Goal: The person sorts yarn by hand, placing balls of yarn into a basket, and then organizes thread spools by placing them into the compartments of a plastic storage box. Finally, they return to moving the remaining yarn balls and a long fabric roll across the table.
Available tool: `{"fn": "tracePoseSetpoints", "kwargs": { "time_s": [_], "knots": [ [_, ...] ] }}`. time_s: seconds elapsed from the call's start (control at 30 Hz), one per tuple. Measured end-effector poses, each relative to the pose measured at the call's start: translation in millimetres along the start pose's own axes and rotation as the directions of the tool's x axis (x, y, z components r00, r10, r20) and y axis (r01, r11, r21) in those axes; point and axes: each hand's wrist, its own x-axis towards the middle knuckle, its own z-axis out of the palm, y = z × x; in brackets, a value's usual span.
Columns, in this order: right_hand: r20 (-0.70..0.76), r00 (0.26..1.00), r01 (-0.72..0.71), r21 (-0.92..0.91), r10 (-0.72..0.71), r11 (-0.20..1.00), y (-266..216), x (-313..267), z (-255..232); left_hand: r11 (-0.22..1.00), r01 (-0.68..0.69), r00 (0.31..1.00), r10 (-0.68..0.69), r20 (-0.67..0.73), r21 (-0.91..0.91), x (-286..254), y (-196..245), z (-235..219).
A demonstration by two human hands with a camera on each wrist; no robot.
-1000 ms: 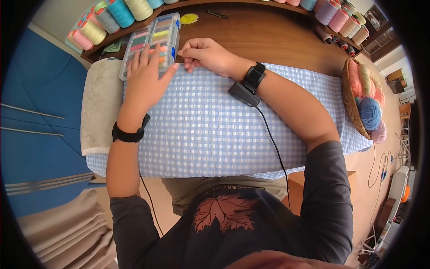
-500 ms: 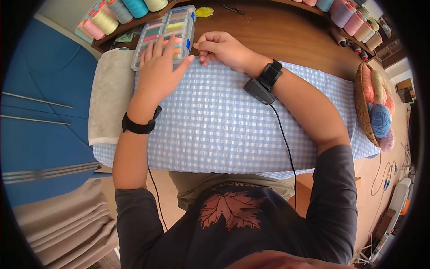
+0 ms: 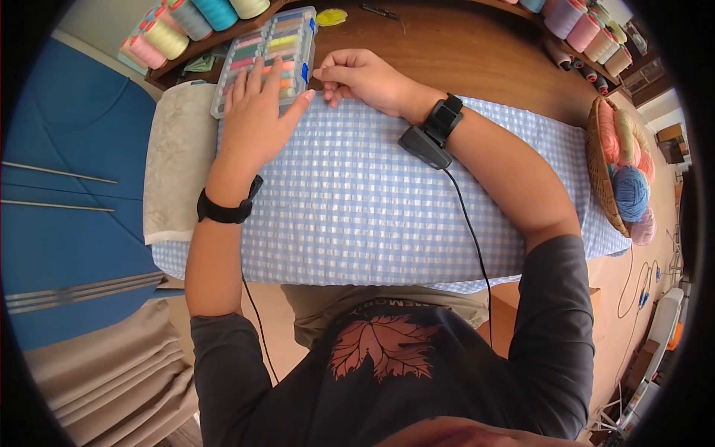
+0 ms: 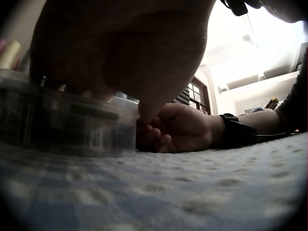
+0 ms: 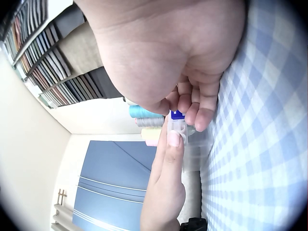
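A clear plastic box (image 4: pixel 96 130) of colored thread spools (image 3: pixel 279 41) lies at the far left of a blue gingham cloth (image 3: pixel 357 186). My left hand (image 3: pixel 252 123) rests palm down across its lid, fingers spread, with the thumb out along the near right corner. At the right side of the box, my right hand (image 3: pixel 365 80) has its fingers curled and the thumb against the forefinger, right at the near blue latch (image 3: pixel 304 73). The right wrist view has the latch partly behind those fingertips. The lid appears down on the box.
A beige towel (image 3: pixel 179 164) lies left of the cloth. Behind are a yellow object (image 3: pixel 331 16) and black thread snips (image 3: pixel 381 10) on the wooden table (image 3: pixel 447 56). A wicker basket (image 3: pixel 599 160) of yarn stands right, and thread cones (image 3: pixel 165 37) line the raised shelf.
The head view has shifted slightly, moving the scene rightward and up. Both hands keep nearly the same places on the box, with no visible change in the lid.
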Motion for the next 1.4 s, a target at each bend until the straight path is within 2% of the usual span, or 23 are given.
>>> {"fn": "tracePoseSetpoints", "kwargs": {
  "time_s": [0.57, 0.67, 0.93, 1.4],
  "knots": [
    [-0.008, 1.0, 0.003, -0.044, -0.003, 0.999, 0.2, 0.1, 0.0, 1.0, -0.015, 1.0, 0.015, 0.001, 0.002, -0.2, 0.3, -1.6],
    [-0.006, 1.0, 0.007, -0.051, -0.007, 0.999, 1.5, 1.3, -0.7, 0.999, 0.019, 0.999, -0.02, 0.037, 0.039, 0.0, 2.9, -4.5],
    [0.009, 0.999, 0.049, -0.008, -0.049, 0.999, -0.9, -1.7, 0.8, 0.999, -0.045, 0.997, 0.045, -0.067, -0.001, -1.5, -1.8, 2.8],
    [0.031, 0.999, 0.028, -0.051, -0.026, 0.998, -0.3, -2.4, -2.0, 0.999, -0.02, 0.999, 0.021, -0.049, 0.031, -2.3, -2.2, 3.5]
  ]
}}
